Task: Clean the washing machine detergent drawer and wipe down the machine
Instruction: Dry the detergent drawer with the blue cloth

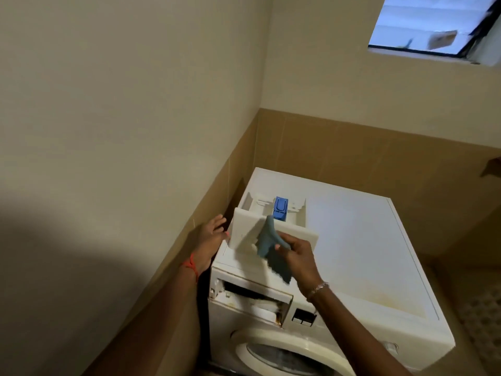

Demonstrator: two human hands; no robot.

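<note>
The white detergent drawer point(246, 226) lies pulled out on top of the white washing machine point(366, 253), at its left side, with a blue insert point(280, 208) at its far end. My right hand point(296, 255) pinches a blue-grey cloth point(268, 245) against the drawer's front panel. My left hand point(210, 234) rests against the drawer's left side with its fingers spread. The empty drawer slot point(252, 297) gapes dark in the machine's front, above the round door point(287, 354).
The machine stands in a corner, with a beige tiled wall point(217, 185) close on its left and behind it. A window point(433, 23) sits high on the back wall. The control buttons point(303, 317) are right of the slot. Patterned floor point(482, 313) shows at the right.
</note>
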